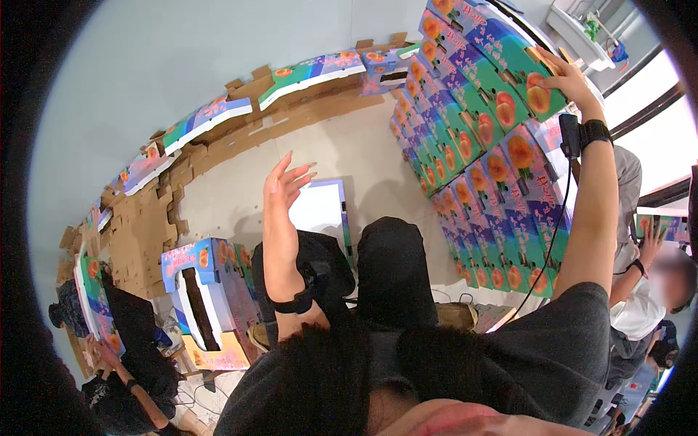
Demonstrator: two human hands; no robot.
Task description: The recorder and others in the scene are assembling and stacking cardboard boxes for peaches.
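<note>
At the bottom of the view sits the person's dark-haired head and grey shirt, with black-trousered knees just above. At about 8 o'clock from the knees an assembled box [207, 301] stands on the floor, blue and purple with orange fruit pictures and an oblong hand slot in its side. The left hand [283, 182] is lifted in the middle of the view, fingers spread and loose, grasping nothing, a black band on its wrist; just beyond it at 1 o'clock a flat white sheet with a blue edge [320, 207] lies on the pale floor. The right arm stretches up toward 1 o'clock, where the right hand [571, 76] grips the edge of the top box [509, 69], green, blue and purple with round orange fruit, which sits on the stack of boxes [502, 218] of the same print. Far off, from 9 to 12 o'clock, flat unfolded cartons [305, 76] line the grey wall, brown card showing beneath their coloured faces.
</note>
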